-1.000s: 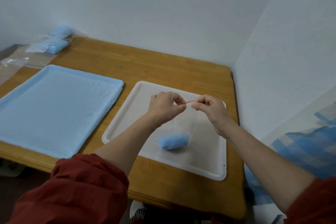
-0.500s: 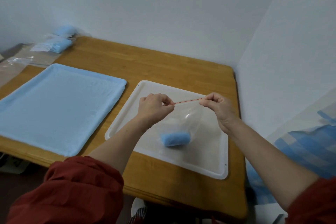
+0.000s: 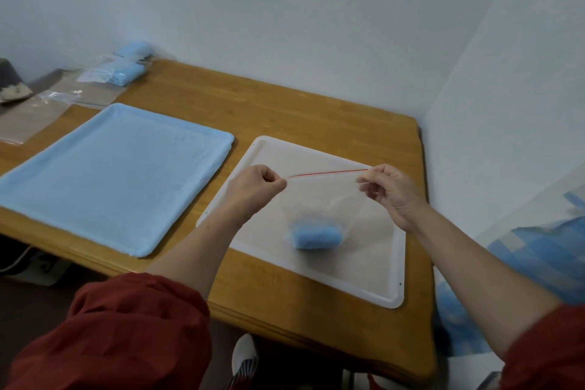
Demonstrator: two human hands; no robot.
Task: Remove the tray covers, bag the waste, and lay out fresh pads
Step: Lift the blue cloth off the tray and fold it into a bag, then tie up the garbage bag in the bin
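Left hand (image 3: 254, 188) and right hand (image 3: 387, 191) each pinch one end of the red seal (image 3: 327, 172) of the bag (image 3: 323, 199), its long axis spanning fingertip to fingertip; blue waste (image 3: 316, 237) hangs below, midway
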